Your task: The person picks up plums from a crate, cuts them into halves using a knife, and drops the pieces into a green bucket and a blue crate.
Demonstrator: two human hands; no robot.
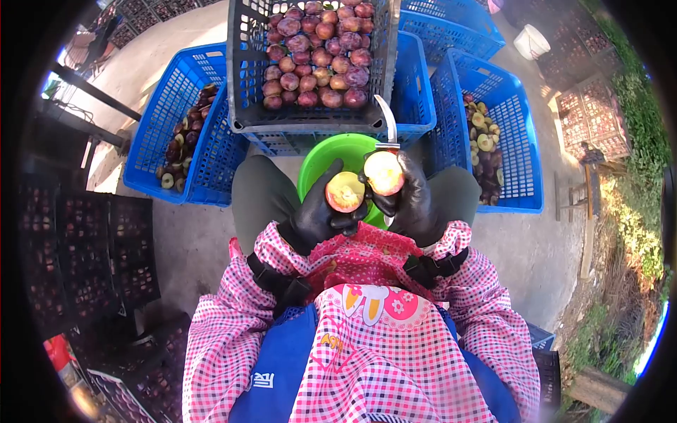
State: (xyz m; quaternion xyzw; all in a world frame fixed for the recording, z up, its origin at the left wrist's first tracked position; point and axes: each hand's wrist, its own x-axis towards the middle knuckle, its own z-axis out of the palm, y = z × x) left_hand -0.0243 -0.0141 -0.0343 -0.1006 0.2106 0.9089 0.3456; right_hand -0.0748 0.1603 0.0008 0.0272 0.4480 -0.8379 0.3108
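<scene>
My left hand (316,213), in a black glove, is closed around a plum half (345,192), its yellow cut face turned up. Beside it my right hand (415,204), gloved the same way, grips another plum half (383,173) with a pale cut face. A curved knife (388,120) also sticks out of the right hand, its blade pointing forward; most of its handle is hidden. Both hands are over a green basin (324,156) between my knees, and they cover much of it. Past the basin a black crate (242,84) holds many whole plums (317,53).
A blue basket (144,151) on the left and another blue basket (525,141) on the right hold cut plums. The black crate rests on a blue basket (416,92). A white bucket (531,42) stands far right. Stacked dark crates (84,247) line the left side.
</scene>
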